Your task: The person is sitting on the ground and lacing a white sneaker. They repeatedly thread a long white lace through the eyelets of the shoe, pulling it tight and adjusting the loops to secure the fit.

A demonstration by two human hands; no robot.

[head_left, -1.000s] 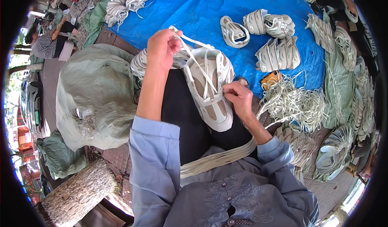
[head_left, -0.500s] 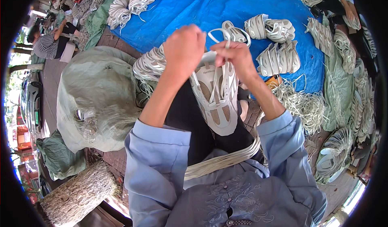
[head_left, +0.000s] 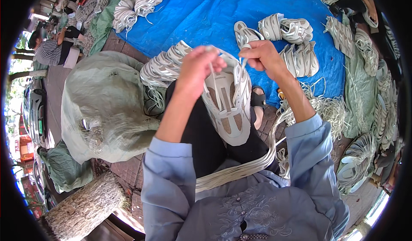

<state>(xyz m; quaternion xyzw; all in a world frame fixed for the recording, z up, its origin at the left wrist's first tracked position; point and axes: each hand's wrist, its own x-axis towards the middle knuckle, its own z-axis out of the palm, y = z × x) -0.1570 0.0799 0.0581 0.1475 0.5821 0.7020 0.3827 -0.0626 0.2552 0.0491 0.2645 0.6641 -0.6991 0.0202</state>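
A beige and white shoe upper [head_left: 227,99] with brown mesh panels rests on my black-clad knees, its toe toward me. Pale laces run up from its eyelets into both hands. Above its left side, my left hand [head_left: 198,69] pinches one length of shoelace [head_left: 214,79]. My right hand [head_left: 261,58], at the upper right of the shoe's opening, is closed on the other lace end, held up taut. A bundle of spare laces [head_left: 240,172] lies across my lap.
Stacked shoe uppers [head_left: 165,65] stand left of my knees, and more sit on the blue tarp [head_left: 197,13]. A tangled heap of laces [head_left: 322,112] lies at the right. A big wrapped sack [head_left: 105,108] fills the left side. Other people sit farther off.
Both hands have come down closer to the shoe and spread apart. The lace loop that was raised by my right hand is gone, and the laces now run separately to each hand.
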